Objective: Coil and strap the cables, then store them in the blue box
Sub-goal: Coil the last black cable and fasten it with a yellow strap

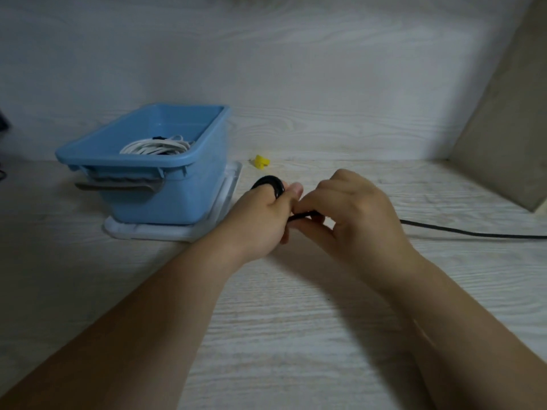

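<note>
My left hand [260, 217] gripped a small coil of the black cable [270, 183], fingers curled round it, thumb up alongside; one loop stuck out past the knuckles. My right hand [352, 208] was just beside it, nearly touching, and pinched the same cable's free strand between thumb and fingertips. From under the right hand the loose length lay on the table [296, 321] and ran off toward its right edge, out of view. Both hands were about midway between the left and right edges, nearer the table's far edge than the near one.

The blue box [177, 199] sat toward the far left corner, open at the top, with a grey handle on its near end. It stood on a flat white lid [165, 233], which showed along its near and right sides. Inside the box lay a coiled white cable [157, 147], with something dark on its top; too small to tell what.

A small yellow strap [261, 161] lay by the far edge, just right of the lid's corner and just beyond the black loop, apart from both.

A beige panel [503, 128] leaned at the far right corner. A pale wood-grain wall [296, 69] rose behind the far edge. Something dark showed at the left edge; couldn't identify it.
</note>
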